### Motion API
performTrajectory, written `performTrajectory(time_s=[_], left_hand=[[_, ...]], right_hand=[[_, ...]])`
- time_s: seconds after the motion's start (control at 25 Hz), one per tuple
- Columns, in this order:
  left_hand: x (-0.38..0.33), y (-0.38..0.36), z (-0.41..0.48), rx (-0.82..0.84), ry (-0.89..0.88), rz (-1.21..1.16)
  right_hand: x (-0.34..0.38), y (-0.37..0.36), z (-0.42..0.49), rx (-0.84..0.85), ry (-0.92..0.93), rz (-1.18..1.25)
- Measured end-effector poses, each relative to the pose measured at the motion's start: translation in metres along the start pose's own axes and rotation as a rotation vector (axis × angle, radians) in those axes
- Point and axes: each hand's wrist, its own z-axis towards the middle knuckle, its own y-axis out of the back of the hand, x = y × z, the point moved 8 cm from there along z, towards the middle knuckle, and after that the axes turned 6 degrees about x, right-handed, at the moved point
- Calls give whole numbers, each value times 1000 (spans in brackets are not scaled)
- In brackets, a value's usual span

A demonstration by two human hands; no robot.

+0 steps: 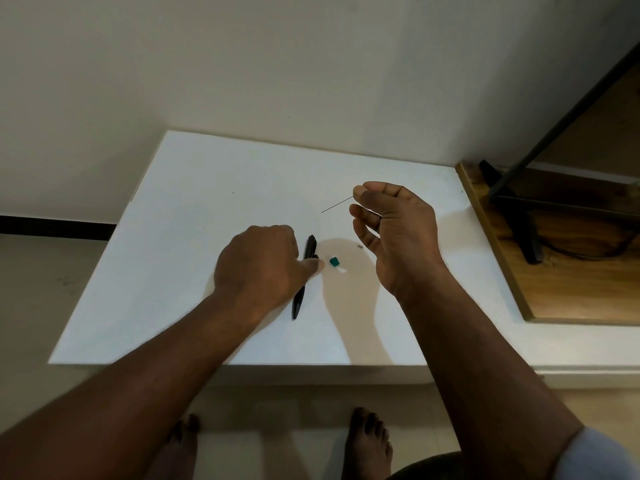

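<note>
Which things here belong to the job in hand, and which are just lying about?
In use: thin straight metal wire pinched in right hand; slim black plastic pen under left hand; small teal square piece.
Lying about: tiny grey bit; black metal stand on brown wooden board.

A pen (309,249) lies mid-counter (207,202), running front to back, under the thumb of the left hand (259,268). A small cap (334,261) sits just right of it. Behind and right, the right hand (398,233) pinches a wire (336,205) that points left.
</note>
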Motion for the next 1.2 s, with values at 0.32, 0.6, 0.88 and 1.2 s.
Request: performTrajectory(time_s=[0.32,0.6,0.88,1.2], left_hand=[[14,3,4,51,109,31],[-5,28,0,-66,-37,-60],[-17,48,-10,-229,-181,-53],[-17,48,-9,-245,-197,-60]], right_hand=[[2,0,0,6,11,-15],[6,5,0,-11,23,3],[14,13,3,-42,49,2],[15,16,5,-54,63,-16]])
